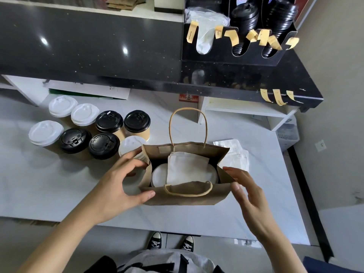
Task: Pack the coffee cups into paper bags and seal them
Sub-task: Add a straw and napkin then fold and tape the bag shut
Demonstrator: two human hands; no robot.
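At the far left of the white counter (59,194), eight lidded coffee cups (89,128) are standing in a cluster: four with white lids (45,133) and four with black lids (103,145). The nearest white-lidded cup is sitting just beside the bag's left wall.

Your left hand (118,184) is gripping the left side of the brown paper bag (187,196), with the fingers curled over the left wall and the thumb pressing the near face.

The bag is standing upright and open at the centre of the counter. Its far handle (188,123) is standing up; its near handle (189,191) is lying folded down against the near face. Inside, a white napkin (185,168) is lying over a white cup lid (158,175).

Your right hand (248,196) is pinching the bag's right near corner between curled fingers and thumb.

Beyond the bag's right side, white sachets (236,156) are lying on the counter. On the black upper ledge (78,48) at far right, a black organiser (226,56) is holding stacked black lids (244,18).
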